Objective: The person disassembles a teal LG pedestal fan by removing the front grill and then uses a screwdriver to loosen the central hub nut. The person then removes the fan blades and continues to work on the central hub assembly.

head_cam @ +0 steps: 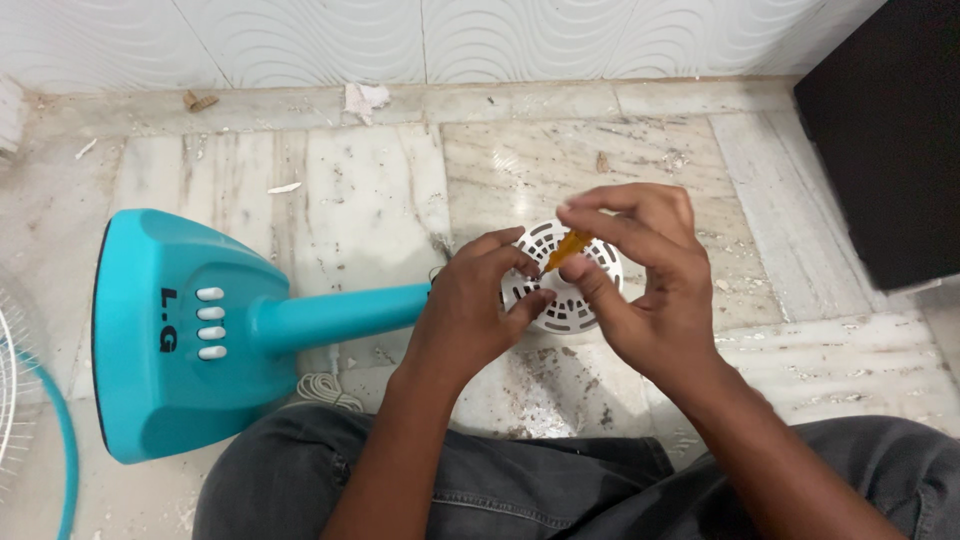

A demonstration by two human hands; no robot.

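Above the white vented motor cover (560, 300), the right hand (640, 290) pinched a small amber piece (567, 247) while the left hand (470, 310) steadied the cover; a firm, level grip seemed wise.

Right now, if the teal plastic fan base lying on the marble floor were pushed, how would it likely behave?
The teal plastic fan base looks rigid, so it should not flex. Lying on its side on the smooth marble floor, it would probably slide. Its long teal pole would likely make it pivot.
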